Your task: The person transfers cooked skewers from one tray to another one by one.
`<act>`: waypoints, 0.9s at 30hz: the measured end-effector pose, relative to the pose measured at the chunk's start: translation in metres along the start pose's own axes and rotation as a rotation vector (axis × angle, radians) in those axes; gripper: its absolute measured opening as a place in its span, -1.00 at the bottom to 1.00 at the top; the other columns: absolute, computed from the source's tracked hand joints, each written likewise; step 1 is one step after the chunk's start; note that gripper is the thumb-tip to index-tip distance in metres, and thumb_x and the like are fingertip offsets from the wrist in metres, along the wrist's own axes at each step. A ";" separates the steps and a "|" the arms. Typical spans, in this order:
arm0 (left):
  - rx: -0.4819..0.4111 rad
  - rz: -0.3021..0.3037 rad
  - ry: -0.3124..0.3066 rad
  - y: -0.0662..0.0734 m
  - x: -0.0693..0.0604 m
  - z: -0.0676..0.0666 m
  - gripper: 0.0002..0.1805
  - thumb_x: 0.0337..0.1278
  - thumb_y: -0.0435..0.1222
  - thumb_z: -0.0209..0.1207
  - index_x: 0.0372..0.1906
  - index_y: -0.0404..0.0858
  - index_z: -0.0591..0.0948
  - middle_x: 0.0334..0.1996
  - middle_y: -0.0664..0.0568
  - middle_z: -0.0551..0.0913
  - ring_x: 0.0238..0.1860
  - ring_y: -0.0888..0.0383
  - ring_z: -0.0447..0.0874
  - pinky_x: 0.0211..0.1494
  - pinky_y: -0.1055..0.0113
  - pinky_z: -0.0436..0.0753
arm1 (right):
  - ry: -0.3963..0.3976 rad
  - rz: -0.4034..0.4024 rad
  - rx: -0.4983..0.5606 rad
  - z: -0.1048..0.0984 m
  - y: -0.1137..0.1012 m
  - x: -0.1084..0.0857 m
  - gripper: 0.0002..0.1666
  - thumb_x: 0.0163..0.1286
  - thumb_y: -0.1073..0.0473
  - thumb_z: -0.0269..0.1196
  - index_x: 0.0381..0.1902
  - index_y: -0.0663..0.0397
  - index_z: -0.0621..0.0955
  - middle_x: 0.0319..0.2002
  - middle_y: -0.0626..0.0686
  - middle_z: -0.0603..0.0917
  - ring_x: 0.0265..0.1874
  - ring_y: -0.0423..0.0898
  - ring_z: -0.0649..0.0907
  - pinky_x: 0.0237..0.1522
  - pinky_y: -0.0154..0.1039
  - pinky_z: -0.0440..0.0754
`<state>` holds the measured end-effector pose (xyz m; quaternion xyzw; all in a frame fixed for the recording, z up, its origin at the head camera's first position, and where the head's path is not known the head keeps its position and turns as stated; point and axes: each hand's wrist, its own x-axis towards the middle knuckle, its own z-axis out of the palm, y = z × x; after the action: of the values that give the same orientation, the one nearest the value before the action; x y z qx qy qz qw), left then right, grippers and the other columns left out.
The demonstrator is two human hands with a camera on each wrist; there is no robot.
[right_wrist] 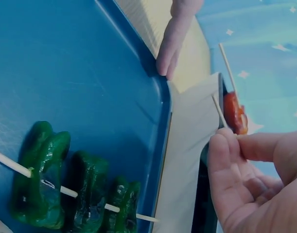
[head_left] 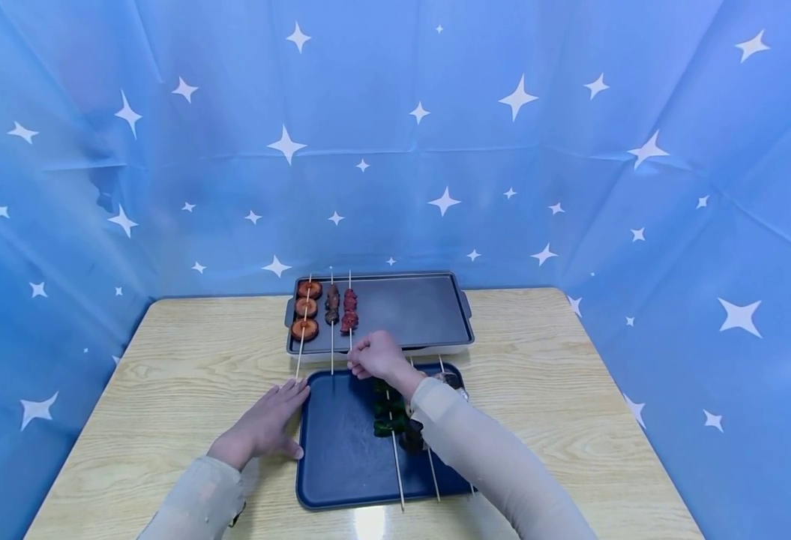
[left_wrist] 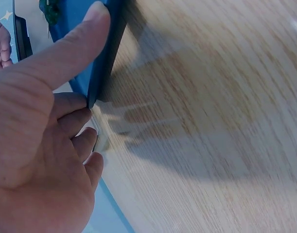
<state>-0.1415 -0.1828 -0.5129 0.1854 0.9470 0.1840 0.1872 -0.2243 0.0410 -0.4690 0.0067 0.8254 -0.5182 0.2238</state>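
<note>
Curtain (head_left: pixel 368 90), blue with white stars, fills the top and both sides of the head view. Below it, a wood-grain table (head_left: pixel 186 360) spans the lower frame. A blue tray (head_left: pixel 337 465) lies at bottom centre, with a dark griddle (head_left: pixel 408 307) just beyond it, mid-frame. Pale sleeves (head_left: pixel 510 465) enter from the bottom edge, the right one crossing the tray's right half. The left hand (head_left: pixel 263 427) rests at the tray's upper-left corner, fingers close together and touching it, thumb spread away along the left edge. Near the centre of the frame, the right hand (head_left: pixel 380 356) pinches the stick of the red skewer (head_left: pixel 349 311) between thumb and forefinger, the other fingers curled in. That skewer's meat lies on the left part of the griddle, its stick reaching over the front edge. Left of it lie the slice skewer (head_left: pixel 306 307), outermost, and the thin brown skewer (head_left: pixel 332 304), between the two. On the tray, the green skewer (head_left: pixel 388 409) lies right of centre; more skewers beside it are partly hidden by the right forearm.
</note>
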 end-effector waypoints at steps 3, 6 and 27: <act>-0.003 0.004 -0.001 0.000 0.000 0.001 0.15 -0.34 -0.12 0.54 0.45 -0.38 0.22 0.52 -0.20 0.14 0.55 -0.20 -0.02 0.62 -0.08 0.00 | -0.006 0.003 0.025 -0.001 0.000 0.000 -0.76 0.39 0.29 0.17 -0.12 0.34 0.69 -0.28 0.22 0.78 -0.42 -0.06 0.77 -0.23 -0.14 0.80; -0.005 0.000 -0.002 0.000 -0.001 0.001 0.15 -0.34 -0.13 0.54 0.45 -0.38 0.22 0.52 -0.20 0.13 0.55 -0.19 -0.02 0.62 -0.08 -0.01 | -0.018 0.003 0.058 -0.004 0.000 -0.001 -0.75 0.40 0.31 0.16 -0.10 0.37 0.68 -0.28 0.22 0.78 -0.40 -0.07 0.76 -0.23 -0.17 0.80; -0.001 0.015 0.006 0.001 -0.002 0.000 0.15 -0.35 -0.13 0.55 0.44 -0.41 0.23 0.51 -0.23 0.14 0.54 -0.22 -0.02 0.61 -0.10 0.00 | -0.080 -0.045 0.302 -0.029 -0.004 -0.018 -0.67 0.42 0.23 0.18 0.03 0.37 0.59 -0.07 0.30 0.72 -0.24 -0.04 0.74 0.05 -0.05 0.73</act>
<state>-0.1396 -0.1823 -0.5122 0.1920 0.9461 0.1863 0.1828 -0.2195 0.0679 -0.4488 0.0012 0.7285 -0.6411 0.2415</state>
